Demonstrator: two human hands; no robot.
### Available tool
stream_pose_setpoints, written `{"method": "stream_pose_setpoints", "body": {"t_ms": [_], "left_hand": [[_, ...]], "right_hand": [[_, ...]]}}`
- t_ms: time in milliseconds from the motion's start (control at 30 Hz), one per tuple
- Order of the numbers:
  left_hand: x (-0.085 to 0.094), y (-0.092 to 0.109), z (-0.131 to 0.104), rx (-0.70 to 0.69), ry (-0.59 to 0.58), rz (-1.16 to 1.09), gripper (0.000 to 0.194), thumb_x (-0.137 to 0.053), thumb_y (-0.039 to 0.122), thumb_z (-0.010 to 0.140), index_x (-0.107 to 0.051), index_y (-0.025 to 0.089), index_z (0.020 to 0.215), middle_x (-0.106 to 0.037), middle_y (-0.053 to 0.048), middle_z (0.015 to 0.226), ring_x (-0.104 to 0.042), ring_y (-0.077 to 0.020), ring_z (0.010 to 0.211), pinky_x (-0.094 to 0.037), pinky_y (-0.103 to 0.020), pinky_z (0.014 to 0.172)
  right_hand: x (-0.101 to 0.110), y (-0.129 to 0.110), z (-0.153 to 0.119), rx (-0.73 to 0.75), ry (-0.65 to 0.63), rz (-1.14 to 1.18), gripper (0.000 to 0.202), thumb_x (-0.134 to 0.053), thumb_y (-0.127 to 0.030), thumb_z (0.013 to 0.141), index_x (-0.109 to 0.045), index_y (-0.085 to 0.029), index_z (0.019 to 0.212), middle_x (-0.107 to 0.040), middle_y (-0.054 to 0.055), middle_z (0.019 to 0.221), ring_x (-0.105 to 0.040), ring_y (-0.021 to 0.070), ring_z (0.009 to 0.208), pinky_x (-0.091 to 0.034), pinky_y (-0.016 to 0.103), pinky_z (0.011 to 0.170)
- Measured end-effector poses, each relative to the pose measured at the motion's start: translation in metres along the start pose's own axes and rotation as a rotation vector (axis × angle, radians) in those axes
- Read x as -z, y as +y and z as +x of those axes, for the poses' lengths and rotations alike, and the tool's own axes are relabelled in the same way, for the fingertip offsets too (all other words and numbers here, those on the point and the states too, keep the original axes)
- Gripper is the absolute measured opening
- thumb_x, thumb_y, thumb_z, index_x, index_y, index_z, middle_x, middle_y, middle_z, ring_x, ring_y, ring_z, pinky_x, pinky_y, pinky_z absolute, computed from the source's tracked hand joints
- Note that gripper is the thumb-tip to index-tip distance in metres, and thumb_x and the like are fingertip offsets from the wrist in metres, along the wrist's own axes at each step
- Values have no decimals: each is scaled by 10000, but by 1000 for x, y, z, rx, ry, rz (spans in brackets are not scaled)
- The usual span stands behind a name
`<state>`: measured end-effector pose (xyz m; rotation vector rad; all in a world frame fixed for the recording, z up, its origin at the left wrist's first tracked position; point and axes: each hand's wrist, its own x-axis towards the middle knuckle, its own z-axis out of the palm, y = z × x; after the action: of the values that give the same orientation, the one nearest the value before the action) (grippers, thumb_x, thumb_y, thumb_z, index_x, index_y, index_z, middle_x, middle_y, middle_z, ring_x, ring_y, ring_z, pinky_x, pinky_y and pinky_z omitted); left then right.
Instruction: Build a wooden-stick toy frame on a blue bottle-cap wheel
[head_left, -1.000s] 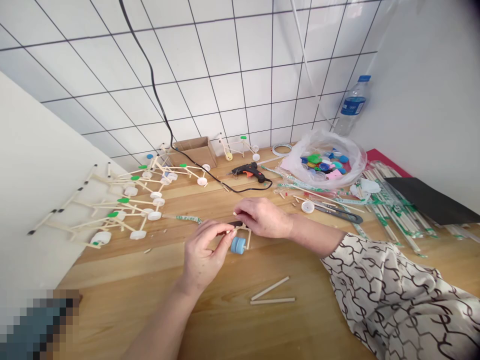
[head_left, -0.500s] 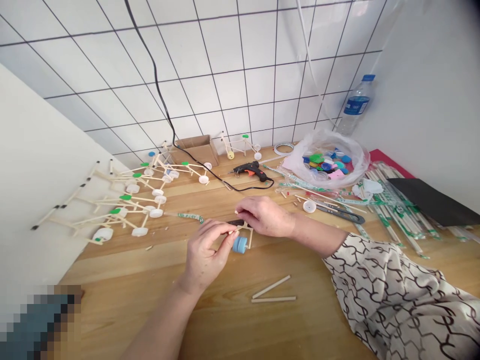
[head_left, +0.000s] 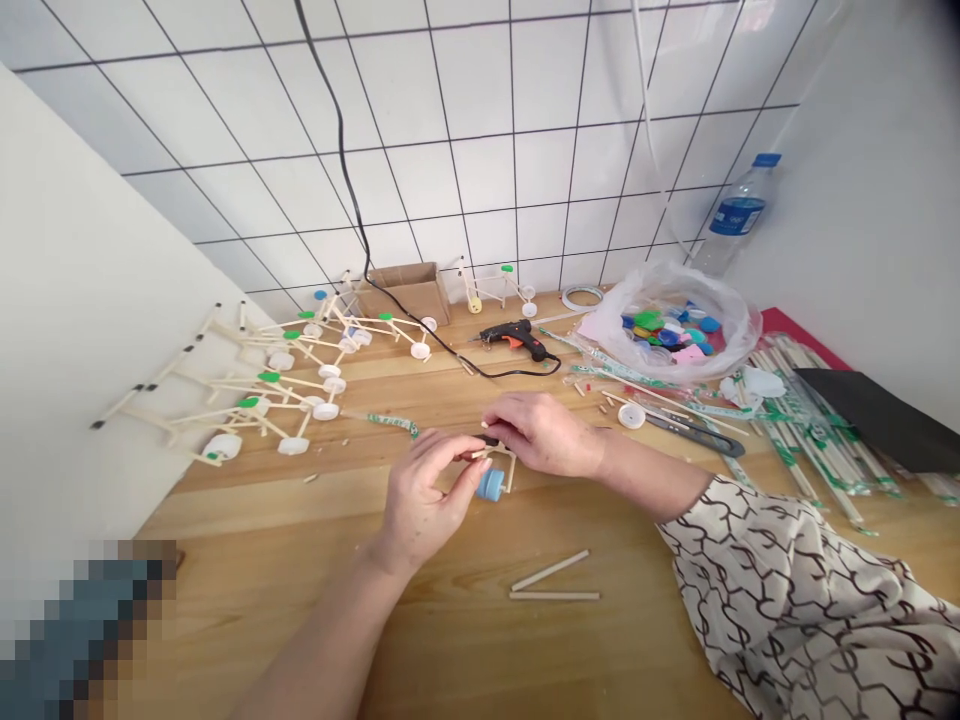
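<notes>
The widest stretch of tabletop (head_left: 450,660) runs from the hands toward the wearer, with two loose sticks (head_left: 555,596) lying on it; wheeled stick models (head_left: 293,445) bound the left side, and a glue gun (head_left: 517,338) lies behind the hands. The left hand (head_left: 427,495) pinches a stick frame with a blue wheel (head_left: 491,486) low over the tabletop; the right hand's (head_left: 551,435) fingers curl together at the frame, their exact grip hidden; since a second ago the view has swung slightly left, the hands' pose almost unchanged.
</notes>
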<state>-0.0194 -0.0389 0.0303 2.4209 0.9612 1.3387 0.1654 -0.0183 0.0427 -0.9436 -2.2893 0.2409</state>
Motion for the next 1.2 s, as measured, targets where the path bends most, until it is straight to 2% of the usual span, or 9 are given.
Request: {"method": "stream_pose_setpoints", "body": {"t_ms": [467, 1200], "left_hand": [[0, -2, 0, -12, 12, -21, 75, -643, 121, 785, -624, 176, 832, -677, -2, 766, -602, -114, 693, -495, -246, 675], [0, -1, 1, -13, -27, -58, 82, -608, 103, 800, -638, 179, 788, -676, -19, 739, -601, -139, 697, -481, -278, 678]], "right_hand": [[-1, 2, -1, -16, 13, -9, 111, -479, -117, 855, -575, -149, 808, -624, 42, 716, -534, 128, 641, -387, 221, 601], [-2, 5, 2, -89, 20, 11, 91, -513, -111, 846, -578, -151, 796, -620, 34, 722, -537, 117, 647, -380, 214, 608]]}}
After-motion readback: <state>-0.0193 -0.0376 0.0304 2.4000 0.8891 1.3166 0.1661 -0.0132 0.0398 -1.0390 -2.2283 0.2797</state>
